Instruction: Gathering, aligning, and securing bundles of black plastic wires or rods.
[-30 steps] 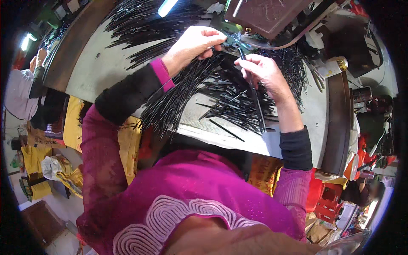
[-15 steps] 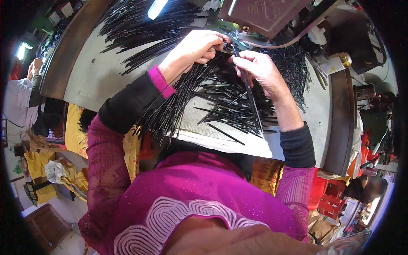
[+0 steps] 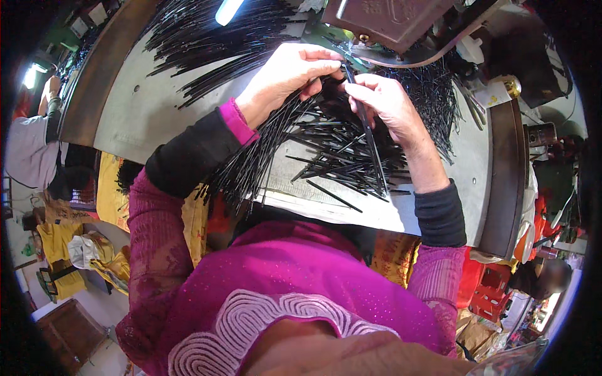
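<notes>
Thin black rod-like strips cover much of the pale work table. My right hand (image 3: 390,106) pinches one long black strip (image 3: 371,138), which slants down toward me across the loose pile. Close beside it, my left hand (image 3: 291,74) is closed at the strip's upper end, its thumb and forefinger pressed together under the machine. What those left fingers hold is too small to make out. Below my left hand lies a sheaf of long strips (image 3: 254,156). Under my right wrist is a heap of shorter strips (image 3: 342,147).
A maroon metal machine (image 3: 389,22) overhangs the far side of the table (image 3: 122,125). Long strips (image 3: 213,37) lie at the far left, and a tangle of fine black pieces (image 3: 436,100) at the right. Dark wooden edges (image 3: 501,182) border the table. Another person's arm (image 3: 51,119) shows far left.
My left fingers have shifted slightly to the right, and the thumb now stretches against the forefinger. My right hand and its strip have barely moved.
</notes>
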Demonstrator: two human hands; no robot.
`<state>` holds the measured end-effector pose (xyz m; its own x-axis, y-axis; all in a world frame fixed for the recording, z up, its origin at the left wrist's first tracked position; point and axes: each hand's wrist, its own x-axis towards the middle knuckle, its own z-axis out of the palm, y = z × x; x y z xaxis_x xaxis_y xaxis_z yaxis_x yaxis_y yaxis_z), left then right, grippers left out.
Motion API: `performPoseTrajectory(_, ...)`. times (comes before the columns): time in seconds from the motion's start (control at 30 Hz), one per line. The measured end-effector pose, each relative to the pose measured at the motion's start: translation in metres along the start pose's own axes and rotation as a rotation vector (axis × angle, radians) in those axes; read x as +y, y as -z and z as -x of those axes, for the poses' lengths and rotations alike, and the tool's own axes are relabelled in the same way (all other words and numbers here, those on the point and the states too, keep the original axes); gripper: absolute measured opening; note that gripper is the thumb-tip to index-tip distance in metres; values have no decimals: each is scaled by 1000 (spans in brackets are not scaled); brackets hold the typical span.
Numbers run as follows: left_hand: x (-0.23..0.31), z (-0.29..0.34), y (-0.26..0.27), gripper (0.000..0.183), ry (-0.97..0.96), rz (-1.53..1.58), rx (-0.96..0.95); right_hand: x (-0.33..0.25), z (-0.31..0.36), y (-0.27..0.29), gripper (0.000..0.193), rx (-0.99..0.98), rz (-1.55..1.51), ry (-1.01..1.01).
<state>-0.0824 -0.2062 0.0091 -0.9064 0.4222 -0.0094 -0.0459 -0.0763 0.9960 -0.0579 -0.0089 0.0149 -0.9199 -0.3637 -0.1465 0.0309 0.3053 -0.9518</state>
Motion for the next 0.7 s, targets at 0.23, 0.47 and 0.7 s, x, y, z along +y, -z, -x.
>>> performPoseTrajectory(0.23,-1,0,0,30,13,35,-20,1,0,0,24,-2,-23,-2)
performPoseTrajectory(0.47,-3,-2,1,30,-6,36,-29,-5,1,-5,24,53,-77,-5)
performPoseTrajectory(0.7,-3,-4,-2,32,-86,-14,-6,0,-4,-6,24,70,-86,1)
